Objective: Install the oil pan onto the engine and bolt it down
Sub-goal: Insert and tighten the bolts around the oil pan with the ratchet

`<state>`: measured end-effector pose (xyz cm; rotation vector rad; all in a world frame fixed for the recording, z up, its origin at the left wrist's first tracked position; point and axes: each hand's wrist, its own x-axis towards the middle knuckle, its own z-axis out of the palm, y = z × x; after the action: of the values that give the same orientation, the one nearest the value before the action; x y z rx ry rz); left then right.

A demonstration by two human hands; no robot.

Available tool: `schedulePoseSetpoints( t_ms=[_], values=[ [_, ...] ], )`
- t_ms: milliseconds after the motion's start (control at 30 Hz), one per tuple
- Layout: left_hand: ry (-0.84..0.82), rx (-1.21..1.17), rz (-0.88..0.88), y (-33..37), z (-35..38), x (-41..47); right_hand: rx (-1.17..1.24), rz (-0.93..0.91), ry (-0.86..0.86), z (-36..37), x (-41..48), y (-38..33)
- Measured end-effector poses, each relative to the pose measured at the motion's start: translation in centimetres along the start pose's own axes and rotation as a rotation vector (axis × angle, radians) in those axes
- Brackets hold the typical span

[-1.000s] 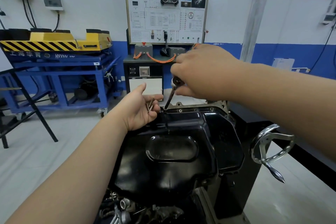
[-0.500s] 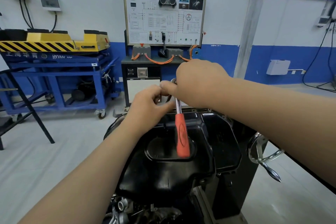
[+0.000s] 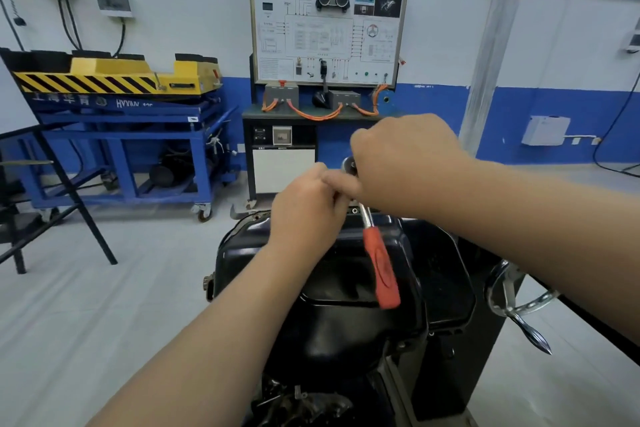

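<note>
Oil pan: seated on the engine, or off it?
On: the oil pan sits atop the engine, ratchet at its far flange. Bolt tightness: cannot tell.

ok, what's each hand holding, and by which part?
Right hand grips the ratchet at its head end, orange handle free. Left hand curls beside it; contents hidden.

Bare left grip (image 3: 304, 215) and right grip (image 3: 405, 166), bare forearms (image 3: 221, 333)

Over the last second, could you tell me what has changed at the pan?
The left hand rose to meet the right hand at the ratchet head; its red handle swung round over the pan. The right hand still grips the head; the pan stayed put.
</note>
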<state>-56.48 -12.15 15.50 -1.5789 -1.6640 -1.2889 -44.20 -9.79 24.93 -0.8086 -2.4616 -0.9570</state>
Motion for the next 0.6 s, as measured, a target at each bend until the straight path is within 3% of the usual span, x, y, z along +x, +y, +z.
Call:
schedulePoseSetpoints(
  t_ms=[67, 133, 200, 333, 433, 500, 533, 600],
  values=[
    [-0.032, 0.000, 0.050, 0.0, 0.2, -0.1, -0.062, -0.137, 0.020, -0.2, 0.3, 0.6],
    [-0.048, 0.012, 0.077, -0.4, 0.4, -0.1, -0.118, -0.433, 0.056, -0.8, 0.6, 1.7],
    [-0.032, 0.065, 0.108, -0.1, 0.6, -0.2, -0.159, -0.578, 0.033, -1.3, 0.8, 2.7],
    [0.006, 0.077, 0.099, 0.1, 0.8, -0.2, -0.200, -0.449, 0.037, -1.2, 0.1, 1.8],
    [-0.033, 0.027, 0.015, -0.2, 0.4, 0.0, -0.082, -0.023, -0.129, -0.7, -0.5, 0.8],
    [-0.079, 0.071, 0.051, -0.1, 0.3, 0.0, 0.037, 0.140, -0.197, -0.4, -0.7, 0.4],
    [-0.069, 0.060, 0.084, 0.0, 0.1, -0.1, 0.028, 0.130, -0.206, -0.5, -0.7, 0.5],
    [-0.031, 0.012, 0.130, 0.0, -0.1, -0.4, -0.012, -0.065, -0.167, -0.6, -0.4, 1.0]
  ],
)
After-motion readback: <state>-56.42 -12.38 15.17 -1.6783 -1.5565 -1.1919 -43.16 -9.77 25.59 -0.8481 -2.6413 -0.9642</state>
